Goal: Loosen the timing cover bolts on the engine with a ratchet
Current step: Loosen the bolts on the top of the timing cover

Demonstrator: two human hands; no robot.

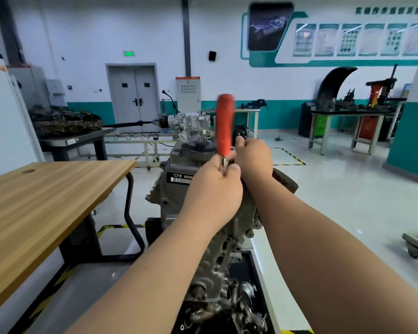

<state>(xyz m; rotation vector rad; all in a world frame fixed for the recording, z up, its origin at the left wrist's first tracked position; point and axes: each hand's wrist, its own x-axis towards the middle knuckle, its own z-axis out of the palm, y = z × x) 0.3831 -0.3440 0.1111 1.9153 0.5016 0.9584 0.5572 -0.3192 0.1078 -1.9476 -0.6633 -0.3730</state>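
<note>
Tray (247,265), black, nearest me, under the engine (175,201). Over it is a tangle of metal pipes and fittings (227,307); can't tell if they are loose or bolted on. No other container visible close by.

The engine stands upright in front of me, grey casing, barcode label (181,178) on its near face. Looks heavy and rigid; I judge it won't shift under a pull.

My left hand (212,196) is wrapped round the bare metal shank of the ratchet (225,124), just below the red handle, which points straight up. My right hand (253,155) sits just right of it at the engine's top, thumb up, fingers curled out of sight; can't tell what it grips, if anything. Socket end and timing cover bolts are hidden behind both hands.

Handling: the ratchet is stiff steel and light, and the red grip looks non-slip. The best hold is high on the red part for leverage, not on the shank. A stuck bolt may break free suddenly, so knuckles are at risk against the casing.

Wooden table (46,201) at left, near. Far right is a workbench (348,114) with dark parts; far centre is a grey double door (133,92).
</note>
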